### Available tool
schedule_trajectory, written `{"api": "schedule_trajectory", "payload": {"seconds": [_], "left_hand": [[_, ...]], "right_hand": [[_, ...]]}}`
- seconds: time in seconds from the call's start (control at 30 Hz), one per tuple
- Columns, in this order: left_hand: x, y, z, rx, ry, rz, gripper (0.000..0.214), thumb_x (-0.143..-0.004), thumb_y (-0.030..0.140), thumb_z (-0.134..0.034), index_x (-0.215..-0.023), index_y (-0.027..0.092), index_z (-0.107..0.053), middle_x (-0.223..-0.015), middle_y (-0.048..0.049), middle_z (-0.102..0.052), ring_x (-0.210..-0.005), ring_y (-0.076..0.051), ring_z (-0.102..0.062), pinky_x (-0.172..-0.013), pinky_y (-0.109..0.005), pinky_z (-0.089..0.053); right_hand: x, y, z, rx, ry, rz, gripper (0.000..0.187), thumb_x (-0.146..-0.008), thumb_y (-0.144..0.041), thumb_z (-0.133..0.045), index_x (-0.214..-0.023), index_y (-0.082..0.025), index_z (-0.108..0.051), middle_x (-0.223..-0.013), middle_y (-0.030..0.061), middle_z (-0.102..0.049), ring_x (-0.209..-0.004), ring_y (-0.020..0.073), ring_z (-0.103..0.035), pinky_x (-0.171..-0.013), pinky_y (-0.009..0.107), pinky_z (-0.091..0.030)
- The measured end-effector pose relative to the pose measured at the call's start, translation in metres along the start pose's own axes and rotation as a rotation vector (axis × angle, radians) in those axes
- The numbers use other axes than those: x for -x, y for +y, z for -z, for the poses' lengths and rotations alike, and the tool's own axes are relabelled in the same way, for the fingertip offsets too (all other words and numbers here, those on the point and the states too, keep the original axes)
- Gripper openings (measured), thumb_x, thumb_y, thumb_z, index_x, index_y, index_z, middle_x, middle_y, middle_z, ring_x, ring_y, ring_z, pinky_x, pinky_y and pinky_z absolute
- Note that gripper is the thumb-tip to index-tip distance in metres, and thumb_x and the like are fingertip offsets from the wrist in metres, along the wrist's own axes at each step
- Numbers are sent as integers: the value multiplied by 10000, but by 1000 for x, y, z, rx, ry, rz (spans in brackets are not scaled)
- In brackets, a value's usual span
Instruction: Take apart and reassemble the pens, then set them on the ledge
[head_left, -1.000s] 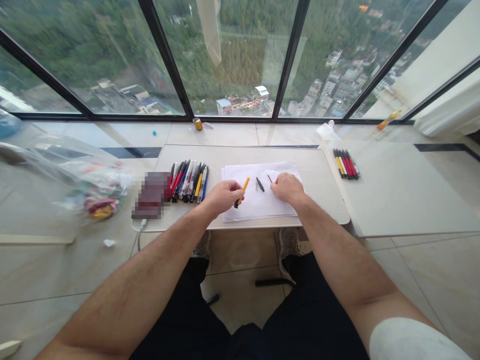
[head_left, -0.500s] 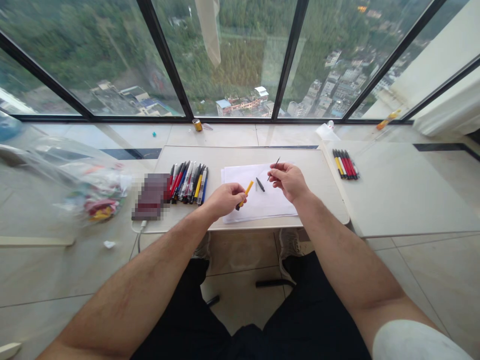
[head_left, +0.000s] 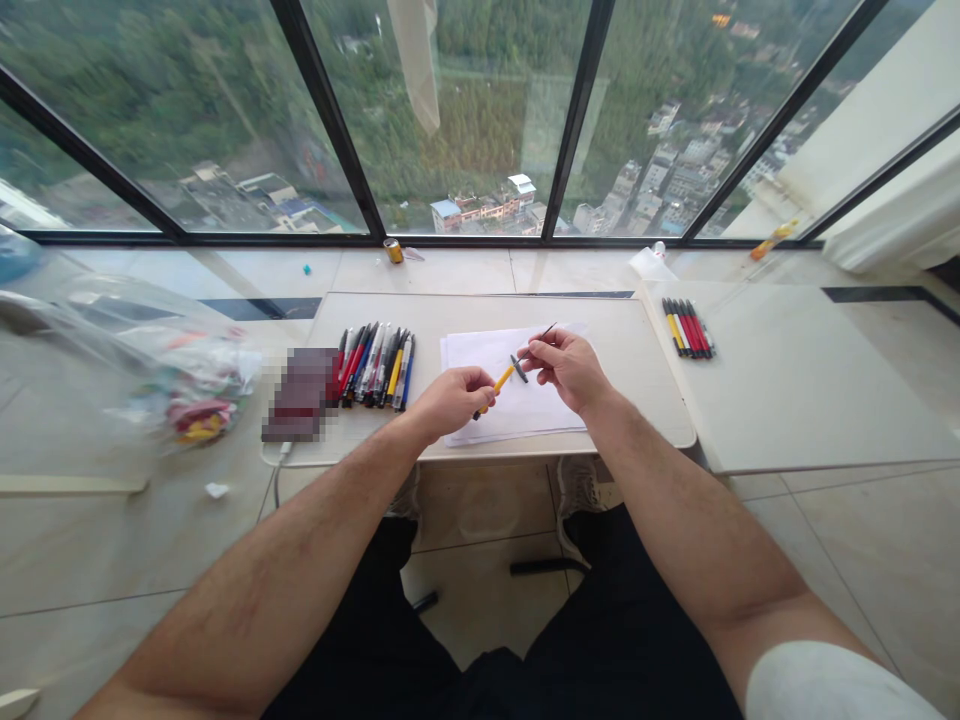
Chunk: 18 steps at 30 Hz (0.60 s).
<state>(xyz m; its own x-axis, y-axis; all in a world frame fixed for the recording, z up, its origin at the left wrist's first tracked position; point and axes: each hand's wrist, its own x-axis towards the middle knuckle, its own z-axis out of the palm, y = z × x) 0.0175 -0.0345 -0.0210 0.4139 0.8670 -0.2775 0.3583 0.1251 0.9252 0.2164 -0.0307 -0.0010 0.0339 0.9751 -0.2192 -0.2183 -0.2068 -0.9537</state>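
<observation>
My left hand is closed around a yellow pen barrel, which tilts up to the right. Between the fingertips of my right hand is a thin dark pen refill. Its lower end points at the upper end of the barrel; whether it has entered, I cannot tell. Just beyond the barrel's end, a short black pen part lies on the white paper sheets, partly covered by the barrel and refill. Both hands hover over the paper.
On the white table, a row of assorted pens lies left of the paper beside a blurred-out dark object. Several red, yellow and white pens lie on the right-hand surface. A clear plastic bag stands left.
My right hand has moved left and slightly down, bringing the refill to the yellow barrel's upper end. The refill now leans more towards horizontal. My left hand has stayed nearly still.
</observation>
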Motion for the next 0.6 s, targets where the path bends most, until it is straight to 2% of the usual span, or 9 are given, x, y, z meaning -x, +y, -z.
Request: {"api": "schedule_trajectory", "payload": {"seconds": [0.3,0.43,0.6], "left_hand": [[1,2,1,31,3,-7,144,-761,294,-600,-794,156,-623,-706,-32,-649,-603,-119,-560,-557,-252,-447],[1,2,2,31,11,-2,147,-757,297,-607,-793,156,-625,-697,-31,-647,-596,-116,-556,-554,-250,-446],[1,2,1,36,4,-2,144,-751,298,-615,-784,158,-617,-702,-29,-647,-603,-114,-558,-562,-249,-452]], "right_hand": [[2,6,1,139,-167,-14,218,-634,-295,-791,-758,-140,-700,-724,35,-662,-575,96,-564,-391,177,-326],[-1,6,5,98,-85,-18,276,-608,-306,-809,-814,-159,-697,-718,13,-649,-545,85,-537,-386,184,-307],[-1,5,4,77,-42,-12,261,-601,-318,-804,-734,-162,-643,-664,2,-641,-513,82,-525,-388,192,-310]]}}
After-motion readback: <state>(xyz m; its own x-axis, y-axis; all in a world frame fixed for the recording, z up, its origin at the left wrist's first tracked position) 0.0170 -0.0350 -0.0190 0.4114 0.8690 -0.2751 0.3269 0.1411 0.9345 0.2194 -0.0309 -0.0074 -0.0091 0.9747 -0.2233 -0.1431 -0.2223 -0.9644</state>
